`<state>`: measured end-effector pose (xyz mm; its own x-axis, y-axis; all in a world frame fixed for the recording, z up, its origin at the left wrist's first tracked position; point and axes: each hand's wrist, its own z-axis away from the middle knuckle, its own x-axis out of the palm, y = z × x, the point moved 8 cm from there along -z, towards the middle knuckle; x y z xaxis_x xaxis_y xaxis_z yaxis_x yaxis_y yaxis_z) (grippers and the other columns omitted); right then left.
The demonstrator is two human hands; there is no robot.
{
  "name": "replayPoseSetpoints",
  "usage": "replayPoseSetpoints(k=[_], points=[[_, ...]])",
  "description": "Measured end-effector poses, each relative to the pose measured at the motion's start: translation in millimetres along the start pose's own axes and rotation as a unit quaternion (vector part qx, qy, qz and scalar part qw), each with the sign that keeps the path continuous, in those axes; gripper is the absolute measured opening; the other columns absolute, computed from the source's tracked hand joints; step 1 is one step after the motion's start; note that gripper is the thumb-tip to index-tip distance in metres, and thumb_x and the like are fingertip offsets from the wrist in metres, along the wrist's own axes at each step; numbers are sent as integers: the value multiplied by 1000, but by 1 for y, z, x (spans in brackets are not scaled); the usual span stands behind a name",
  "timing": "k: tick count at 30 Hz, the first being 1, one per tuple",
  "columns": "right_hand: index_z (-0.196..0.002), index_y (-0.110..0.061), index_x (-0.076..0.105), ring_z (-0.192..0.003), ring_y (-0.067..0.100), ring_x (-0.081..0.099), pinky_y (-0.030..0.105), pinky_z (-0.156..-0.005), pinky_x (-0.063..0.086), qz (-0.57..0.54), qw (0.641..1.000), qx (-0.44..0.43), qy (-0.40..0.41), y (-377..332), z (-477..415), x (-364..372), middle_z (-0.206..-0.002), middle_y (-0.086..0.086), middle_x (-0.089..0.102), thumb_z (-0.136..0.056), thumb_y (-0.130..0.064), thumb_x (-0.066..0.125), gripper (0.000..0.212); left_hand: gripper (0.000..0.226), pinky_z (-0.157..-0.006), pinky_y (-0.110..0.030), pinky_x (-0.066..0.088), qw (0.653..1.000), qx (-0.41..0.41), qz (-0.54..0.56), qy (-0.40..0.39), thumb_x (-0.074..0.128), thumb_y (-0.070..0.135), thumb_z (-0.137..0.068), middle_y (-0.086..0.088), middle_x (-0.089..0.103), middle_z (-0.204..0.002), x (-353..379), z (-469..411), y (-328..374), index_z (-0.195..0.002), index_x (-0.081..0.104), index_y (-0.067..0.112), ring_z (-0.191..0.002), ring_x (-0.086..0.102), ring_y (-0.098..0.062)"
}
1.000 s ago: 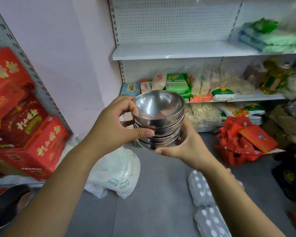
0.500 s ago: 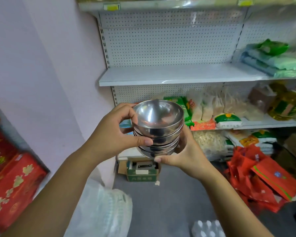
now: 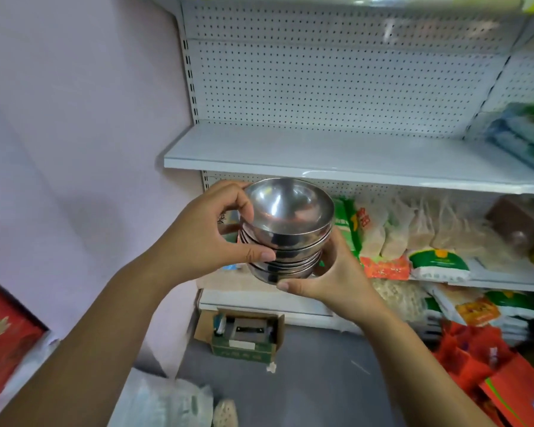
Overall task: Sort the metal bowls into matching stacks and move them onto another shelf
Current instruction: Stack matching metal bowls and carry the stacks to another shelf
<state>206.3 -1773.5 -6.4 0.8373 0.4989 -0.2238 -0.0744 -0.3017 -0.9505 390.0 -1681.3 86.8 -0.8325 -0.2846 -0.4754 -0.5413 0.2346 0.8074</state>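
Observation:
A stack of several nested metal bowls is held in mid-air at the centre of the head view. My left hand grips the stack's left side, fingers over the top rim and thumb across the front. My right hand cups the bottom right of the stack, thumb along its base. Just above and behind the bowls runs a bare white shelf with a pegboard back.
Below the white shelf, a lower shelf carries food packets. An open cardboard box sits on the grey floor. Red bags lie at the right, red boxes at the left, a white plastic bag near my feet.
The view has tilted upward and closer to the shelving, so the bare white shelf now sits just above the bowls. Both hands keep the same hold on the stack.

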Motion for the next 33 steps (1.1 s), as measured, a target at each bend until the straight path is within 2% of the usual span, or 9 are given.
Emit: replayPoseSetpoints(k=[2, 3, 7, 11, 14, 18, 22, 29, 33], points=[[-141, -15, 45, -123, 11, 64, 28, -97, 54, -7, 1000, 6, 0, 9, -28, -1, -131, 0, 68, -56, 1, 99, 102, 50, -89, -16, 52, 1000, -3, 5, 4, 94, 34, -54, 10, 60, -125, -2, -25, -16, -86, 57, 24, -118, 60, -7], [-141, -15, 46, -121, 10, 65, 24, -94, 53, -7, 1000, 6, 3, 12, -43, -2, -130, -1, 68, -56, 1, 99, 101, 49, -91, -15, 52, 1000, -3, 5, 9, 95, 33, -55, 7, 60, -125, -5, -38, -25, -85, 57, 24, -117, 60, -8], [-135, -22, 49, -117, 8, 66, 23, -91, 54, 2, 1000, 12, 9, 22, -109, -3, -125, -6, 70, -55, -7, 101, 96, 50, -102, -22, 51, 1000, 14, 2, 16, 94, 34, -54, 10, 62, -124, -22, -101, -54, -85, 57, 23, -119, 59, -5], [-135, -24, 49, -115, 1, 65, 19, -91, 54, 10, 1000, 14, 26, 20, -189, 2, -121, -10, 70, -55, -4, 101, 97, 54, -102, -42, 53, 999, 33, -17, 8, 97, 41, -53, 15, 61, -128, -53, -176, -81, -86, 57, 25, -120, 60, -8], [-135, -23, 47, -110, -2, 67, 17, -88, 52, 14, 999, 7, 32, 18, -251, 10, -114, -15, 73, -56, -5, 100, 97, 55, -98, -48, 55, 999, 33, 9, 1, 97, 46, -51, 10, 62, -126, -82, -230, -103, -83, 57, 27, -121, 62, -11], [-138, -25, 45, -113, 4, 67, 25, -91, 56, 10, 999, -4, 32, 22, -321, 25, -116, -18, 71, -59, -7, 100, 97, 57, -95, -49, 58, 999, 21, 28, -12, 97, 44, -51, 14, 62, -127, -114, -288, -134, -86, 58, 23, -123, 61, -9], [-138, -34, 43, -118, 7, 65, 31, -96, 56, 5, 1000, -6, 26, 35, -376, 40, -118, -17, 70, -61, -13, 101, 99, 58, -89, -42, 61, 999, -4, 39, -12, 94, 40, -48, 24, 63, -125, -138, -333, -166, -87, 59, 18, -122, 63, -9], [-140, -40, 39, -121, 9, 63, 45, -104, 54, 10, 1000, 2, 4, 62, -451, 64, -123, -9, 69, -57, -37, 101, 104, 55, -91, -44, 61, 999, -36, 33, -12, 94, 40, -50, 16, 64, -131, -159, -385, -225, -88, 59, 20, -123, 63, -13], [-145, -34, 36, -119, 7, 62, 41, -105, 53, 13, 1000, 1, -12, 82, -486, 82, -124, -7, 66, -61, -27, 101, 107, 50, -92, -45, 60, 997, -64, 53, -7, 95, 31, -55, 6, 65, -129, -166, -398, -259, -91, 60, 25, -118, 65, -13]])
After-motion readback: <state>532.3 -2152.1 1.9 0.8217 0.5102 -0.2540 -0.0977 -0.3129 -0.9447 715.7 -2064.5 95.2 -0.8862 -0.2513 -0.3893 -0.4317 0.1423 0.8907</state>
